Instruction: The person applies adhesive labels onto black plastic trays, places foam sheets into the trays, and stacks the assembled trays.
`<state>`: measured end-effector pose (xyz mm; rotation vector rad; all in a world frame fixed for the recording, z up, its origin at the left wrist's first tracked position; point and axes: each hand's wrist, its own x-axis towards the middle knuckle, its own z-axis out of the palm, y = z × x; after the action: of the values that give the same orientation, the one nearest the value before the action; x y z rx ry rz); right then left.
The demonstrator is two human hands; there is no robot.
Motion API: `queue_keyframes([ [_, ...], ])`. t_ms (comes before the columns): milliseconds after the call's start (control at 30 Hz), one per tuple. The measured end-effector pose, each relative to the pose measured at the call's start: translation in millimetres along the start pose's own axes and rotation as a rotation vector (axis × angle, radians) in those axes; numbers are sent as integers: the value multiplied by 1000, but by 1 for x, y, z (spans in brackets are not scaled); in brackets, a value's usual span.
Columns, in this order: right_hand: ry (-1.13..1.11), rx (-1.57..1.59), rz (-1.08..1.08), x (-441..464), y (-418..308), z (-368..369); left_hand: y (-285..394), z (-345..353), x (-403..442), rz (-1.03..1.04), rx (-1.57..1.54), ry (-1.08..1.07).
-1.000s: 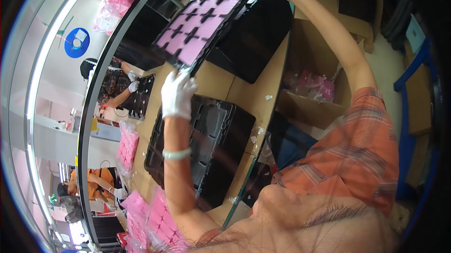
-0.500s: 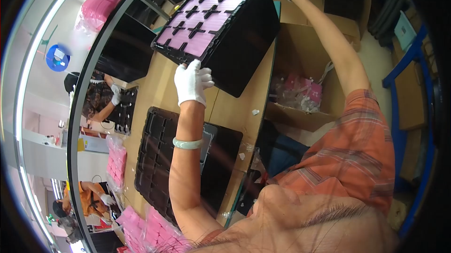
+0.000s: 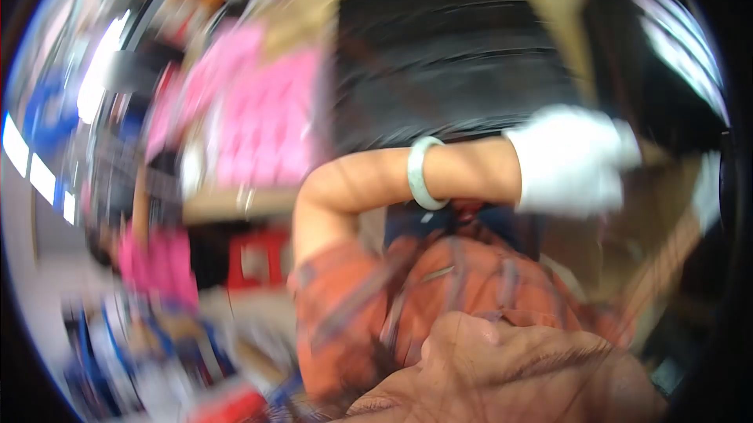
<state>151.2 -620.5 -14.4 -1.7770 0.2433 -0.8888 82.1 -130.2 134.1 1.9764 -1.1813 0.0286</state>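
Note:
The view is smeared by motion. My left hand (image 3: 576,160), in a white glove, is beside the near right corner of a black tray (image 3: 447,54); its fingers are too blurred to read. At the far right edge, my right hand (image 3: 708,191), also gloved, is partly cut off beneath a tall black box (image 3: 655,62). Whether it touches anything is unclear. Pink foam pieces (image 3: 271,113) in clear wrap lie left of the black tray.
The wooden table (image 3: 231,205) has its near edge at the left. A person in pink (image 3: 161,262) is beyond it, near a red stool (image 3: 259,260). A cardboard box (image 3: 572,246) is below my left hand.
The view has swung toward the left side of the table. My hands are now away from the top rim of the box with pink foam, which appears at the right edge.

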Motion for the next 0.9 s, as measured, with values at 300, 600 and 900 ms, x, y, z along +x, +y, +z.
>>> queue_keyframes([
  [300, -206, 347, 255, -145, -126, 130, 32, -56, -262, -323, -284, 74],
  [600, -957, 987, 300, -183, -218, 167, -122, 9, -654, -2142, 335, 1020],
  [900, -1471, 453, -36, -302, -300, 260, -155, -28, -636, -1823, 378, 1831],
])
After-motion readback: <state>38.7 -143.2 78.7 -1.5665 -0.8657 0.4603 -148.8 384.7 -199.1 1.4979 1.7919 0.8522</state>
